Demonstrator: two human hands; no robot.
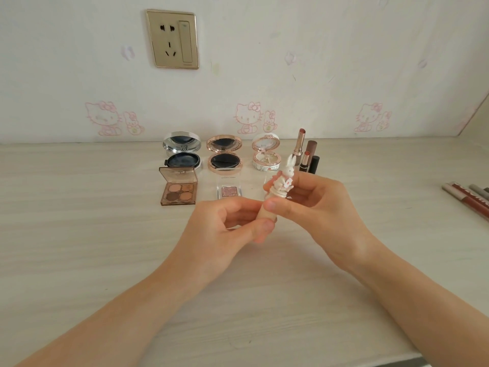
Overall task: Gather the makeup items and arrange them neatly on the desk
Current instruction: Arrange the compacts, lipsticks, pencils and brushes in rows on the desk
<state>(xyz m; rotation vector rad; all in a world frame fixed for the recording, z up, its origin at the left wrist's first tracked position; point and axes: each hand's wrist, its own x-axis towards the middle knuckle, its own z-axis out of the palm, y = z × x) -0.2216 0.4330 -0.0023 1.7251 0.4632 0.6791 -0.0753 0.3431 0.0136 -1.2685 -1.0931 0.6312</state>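
Cream plastic, in the head view: a rabbit-topped lipstick (281, 182) stands upright above the surface (79, 234), just in front of the row of open compacts (224, 154). The left hand (232, 221) pinches its beige barrel; the right hand (317, 202) has its fingers (272, 205) curled round the figurine cap. It looks light, stiff and smooth — the thin ears seem breakable, so the barrel is the safer hold.

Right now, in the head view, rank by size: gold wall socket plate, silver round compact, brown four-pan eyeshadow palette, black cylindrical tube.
1. gold wall socket plate
2. silver round compact and brown four-pan eyeshadow palette: alike, unranked
3. black cylindrical tube
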